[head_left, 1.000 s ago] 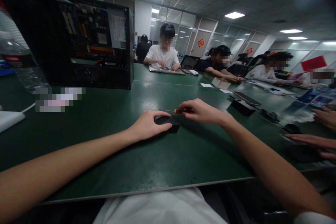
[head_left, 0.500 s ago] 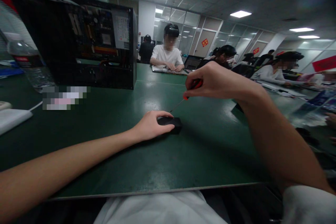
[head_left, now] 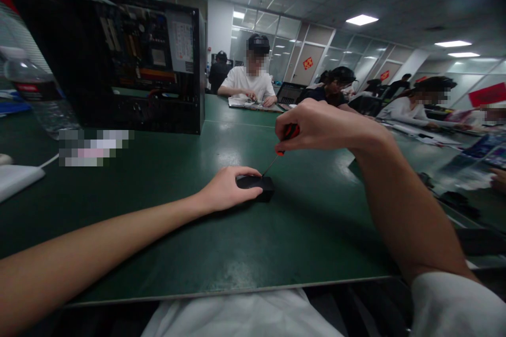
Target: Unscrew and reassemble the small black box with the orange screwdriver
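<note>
Screwdriver (head_left: 281, 145) tip is now touching the one small black box (head_left: 256, 187), having come down since a moment ago; the right hand (head_left: 316, 125) is clenching its red handle. Left hand (head_left: 226, 189) is still gripping that box on the green table (head_left: 166, 179). One open computer case (head_left: 118, 58) is showing circuit boards inside.

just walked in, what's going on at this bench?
A person seated at a green table steadies a small black box with the left hand. The right hand grips a red-handled screwdriver, tilted, with its tip down on the top of the box. An open computer case stands behind to the left, beside a water bottle. Other people work further along the table.
</note>
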Demonstrator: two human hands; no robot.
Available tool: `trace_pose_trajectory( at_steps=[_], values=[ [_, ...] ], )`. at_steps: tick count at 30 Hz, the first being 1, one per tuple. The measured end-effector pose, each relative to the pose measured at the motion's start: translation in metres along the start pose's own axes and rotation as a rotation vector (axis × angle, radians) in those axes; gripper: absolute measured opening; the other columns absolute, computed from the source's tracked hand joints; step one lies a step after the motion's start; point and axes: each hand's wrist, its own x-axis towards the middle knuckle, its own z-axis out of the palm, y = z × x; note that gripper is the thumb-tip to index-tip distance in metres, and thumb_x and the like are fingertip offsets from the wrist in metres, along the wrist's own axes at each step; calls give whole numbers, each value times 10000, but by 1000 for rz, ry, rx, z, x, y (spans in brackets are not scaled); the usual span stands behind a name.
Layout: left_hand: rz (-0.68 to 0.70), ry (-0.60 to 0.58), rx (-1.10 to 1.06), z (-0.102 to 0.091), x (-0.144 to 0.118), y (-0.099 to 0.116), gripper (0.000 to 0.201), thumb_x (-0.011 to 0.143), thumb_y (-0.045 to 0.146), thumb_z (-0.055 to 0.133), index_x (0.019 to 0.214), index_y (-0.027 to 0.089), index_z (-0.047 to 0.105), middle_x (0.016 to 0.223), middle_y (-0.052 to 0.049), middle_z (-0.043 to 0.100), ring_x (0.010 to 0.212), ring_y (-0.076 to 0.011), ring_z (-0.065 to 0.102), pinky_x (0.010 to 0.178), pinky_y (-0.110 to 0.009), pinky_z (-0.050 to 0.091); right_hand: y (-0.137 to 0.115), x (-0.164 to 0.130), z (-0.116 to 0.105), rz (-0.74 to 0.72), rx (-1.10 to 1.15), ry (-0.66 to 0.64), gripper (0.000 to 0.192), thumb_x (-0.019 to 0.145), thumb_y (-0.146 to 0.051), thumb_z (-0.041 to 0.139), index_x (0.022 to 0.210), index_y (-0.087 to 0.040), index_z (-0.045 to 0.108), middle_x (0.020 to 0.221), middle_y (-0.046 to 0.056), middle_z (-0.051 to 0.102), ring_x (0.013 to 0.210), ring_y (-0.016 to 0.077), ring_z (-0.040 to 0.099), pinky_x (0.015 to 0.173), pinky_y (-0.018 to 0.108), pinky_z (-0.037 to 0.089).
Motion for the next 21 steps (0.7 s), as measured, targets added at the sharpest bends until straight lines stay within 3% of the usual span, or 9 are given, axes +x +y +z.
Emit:
trace_pose_trajectory(
  at_steps=[15, 21],
  values=[
    [62, -27, 4, -1, 4, -7, 416, 842, 346, 714, 1210, 153, 736, 1194, -75, 754, 1082, -244, 695, 981, -324, 511, -9, 5, 3, -83, 161, 76, 253, 870, -401, 681, 973, -171, 700, 874, 49, 737, 750, 155, 658, 669, 265, 453],
    [88, -36, 20, -3, 8, -10, 428, 848, 361, 709, 1221, 152, 729, 1207, -74, 750, 1100, -246, 690, 1000, -324, 505, -1, 11, 10, -72, 150, 119, 318, 915, -472, 629, 1000, -172, 691, 833, 43, 714, 699, 154, 625, 702, 294, 432]
  ],
)
